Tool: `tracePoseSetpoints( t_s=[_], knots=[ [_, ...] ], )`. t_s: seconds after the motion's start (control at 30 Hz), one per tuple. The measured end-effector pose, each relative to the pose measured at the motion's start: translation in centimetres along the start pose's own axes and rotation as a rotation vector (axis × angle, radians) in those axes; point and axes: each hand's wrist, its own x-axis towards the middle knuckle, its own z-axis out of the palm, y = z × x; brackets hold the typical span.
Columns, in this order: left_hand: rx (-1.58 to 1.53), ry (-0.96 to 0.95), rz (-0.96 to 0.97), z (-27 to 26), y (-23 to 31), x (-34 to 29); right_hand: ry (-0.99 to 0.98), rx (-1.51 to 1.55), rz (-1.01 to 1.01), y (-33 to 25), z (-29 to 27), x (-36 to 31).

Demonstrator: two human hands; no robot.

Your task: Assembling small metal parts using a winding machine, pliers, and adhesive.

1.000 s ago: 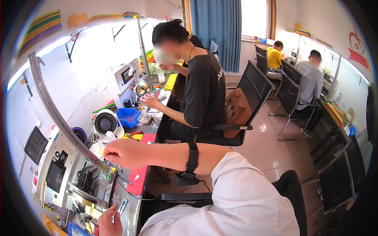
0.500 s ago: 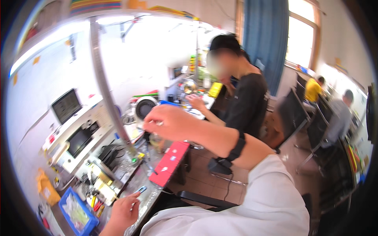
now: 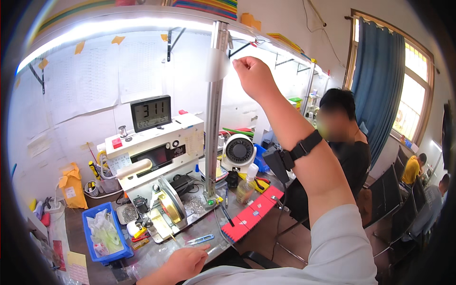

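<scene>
Right hand: up it has swung (image 3: pixel 256 78), from in front of the fan (image 3: pixel 240 151) half a second ago to high against the bright wall, and the view has turned left with it! Thumb and fingertips are pinched together just beside the upper metal post (image 3: pixel 214 128); can't tell whether anything thin sits between them.
Left hand: low at the near edge of the bench (image 3: pixel 209 225), and there it is (image 3: pixel 187 261), fingers partly curled, index stretched out; can't tell whether it grips anything.
Blue snips: lying on the bench (image 3: pixel 200 239), just beyond the left fingertips.
Machine: white body (image 3: pixel 190 126), dark clock (image 3: pixel 151 114) on top, golden spool (image 3: pixel 171 206) in front.
Blue tray: left of the spool (image 3: pixel 90 232), plastic bags (image 3: pixel 105 232) inside.
Red board: along the bench's front edge (image 3: pixel 251 213), right of the snips.
Co-worker: dark top (image 3: pixel 355 159), seated beyond the raised arm.
</scene>
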Motion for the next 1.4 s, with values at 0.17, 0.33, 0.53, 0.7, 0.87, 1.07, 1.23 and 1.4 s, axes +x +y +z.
tracePoseSetpoints(
  t_s=[0.17,0.33,0.53,0.7,0.87,1.07,1.23,1.4],
  knots=[
    [-0.020,-0.012,-0.028,0.8,-1.1,-1.2,0.189,0.068,0.115,-2.4,2.3,4.0],
    [-0.119,0.001,-0.101,0.5,-1.1,-1.2,0.122,0.246,0.308,-2.3,3.6,6.5],
    [-0.141,-0.020,-0.160,-0.1,-1.2,-1.0,0.189,0.399,0.263,-2.7,5.4,6.6],
    [-0.015,0.009,-0.051,0.7,-2.1,-1.4,0.308,0.477,0.214,-2.8,4.8,7.6],
    [-0.042,-0.122,-0.056,0.7,-1.8,-1.2,0.150,0.554,0.143,-3.8,3.5,5.6],
    [-0.045,-0.120,-0.066,-3.1,-0.7,-0.2,-0.578,0.340,0.183,-5.8,5.5,-10.7],
    [-0.341,0.377,-0.084,-5.9,0.3,1.7,-0.620,0.224,-0.401,-4.8,6.8,-22.3],
    [-0.452,0.485,-0.265,-5.2,0.0,2.4,-0.580,0.138,-0.539,-4.8,6.5,-26.1]
  ],
)
